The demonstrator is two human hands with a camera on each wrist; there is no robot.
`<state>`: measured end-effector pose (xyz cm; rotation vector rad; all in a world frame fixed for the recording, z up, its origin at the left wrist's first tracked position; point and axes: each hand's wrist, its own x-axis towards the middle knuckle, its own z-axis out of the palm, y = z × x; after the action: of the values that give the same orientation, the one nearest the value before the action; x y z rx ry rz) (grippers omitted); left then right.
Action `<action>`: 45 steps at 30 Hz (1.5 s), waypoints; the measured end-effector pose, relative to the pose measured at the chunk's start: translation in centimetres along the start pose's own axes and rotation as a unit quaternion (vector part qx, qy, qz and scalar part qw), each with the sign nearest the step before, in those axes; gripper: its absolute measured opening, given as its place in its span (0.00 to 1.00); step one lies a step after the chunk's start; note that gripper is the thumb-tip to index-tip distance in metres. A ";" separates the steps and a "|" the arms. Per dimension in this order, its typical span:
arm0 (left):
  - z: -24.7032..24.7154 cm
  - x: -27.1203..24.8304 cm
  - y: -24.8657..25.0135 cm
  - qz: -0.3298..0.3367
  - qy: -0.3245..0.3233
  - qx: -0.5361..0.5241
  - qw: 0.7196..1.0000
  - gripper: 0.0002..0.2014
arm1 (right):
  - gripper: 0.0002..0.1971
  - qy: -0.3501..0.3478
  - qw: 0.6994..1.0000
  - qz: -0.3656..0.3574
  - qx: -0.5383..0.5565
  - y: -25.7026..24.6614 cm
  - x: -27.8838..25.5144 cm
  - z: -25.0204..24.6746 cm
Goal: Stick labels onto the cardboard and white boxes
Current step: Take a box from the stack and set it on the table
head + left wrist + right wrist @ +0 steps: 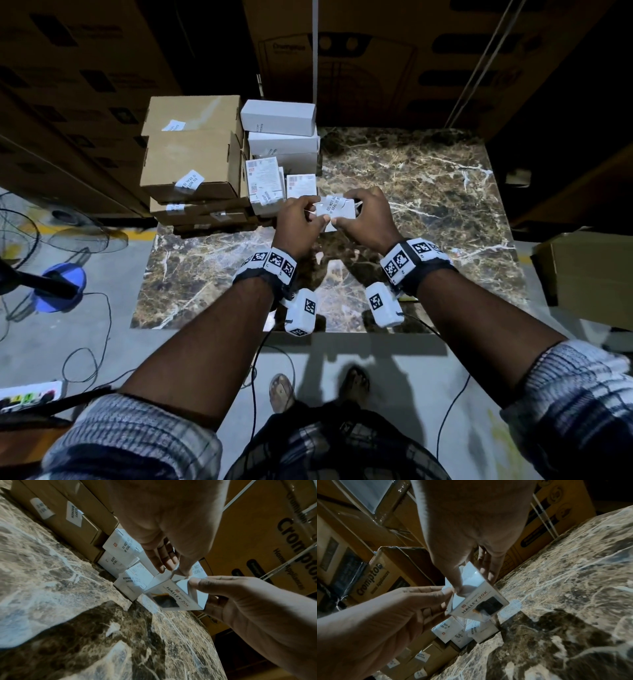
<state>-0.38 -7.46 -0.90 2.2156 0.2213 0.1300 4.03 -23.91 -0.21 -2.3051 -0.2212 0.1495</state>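
Dark marble surface, white-veined, lit from above; room dim. Big printed cartons stacked behind it, more at left. Grey floor with cables, a fan guard and a blue base at left, power strip at lower left.

Far-left corner of the surface: stack of cardboard boxes, each with a white seal label over the front edge. Just beside them, right, white boxes stacked and leaning, several labelled too.

Both hands up over the surface near that pile, holding one small white box between them, clear of the marble.

Left hand: fingers curled, thumb and forefinger pinching at the box's left edge. Whether they pinch the box or a label flap, can't tell.

Right hand: fingers wrapped round the far side, thumb pressing the near face. Firm grip, narrow.

A label reading "DO NOT AC… IF SEAL IS B…" lies on the box top, between the two hands. Wrist views show product print on the underside face.
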 end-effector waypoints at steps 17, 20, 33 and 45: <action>2.9 -2.3 -0.4 -0.044 -0.098 0.060 0.992 0.18 | 0.31 -0.078 0.995 0.045 -0.046 4.2 -3.4 1.0; 3.0 -2.1 -0.4 -0.040 -0.099 0.068 0.992 0.18 | 0.36 -0.127 0.989 0.018 -0.071 3.6 -2.6 1.0; 3.2 -1.6 -0.4 -0.071 -0.099 0.069 0.990 0.20 | 0.25 -0.269 0.960 -0.046 -0.066 2.1 0.9 -0.8; 2.9 -1.7 -0.6 -0.073 -0.114 0.085 0.987 0.19 | 0.26 -0.326 0.921 -0.108 -0.186 0.6 2.0 -1.1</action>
<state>-1.64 -9.72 -3.17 2.3507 0.2743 -0.2288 6.27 -24.68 -0.03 -2.5033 -0.9056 0.8255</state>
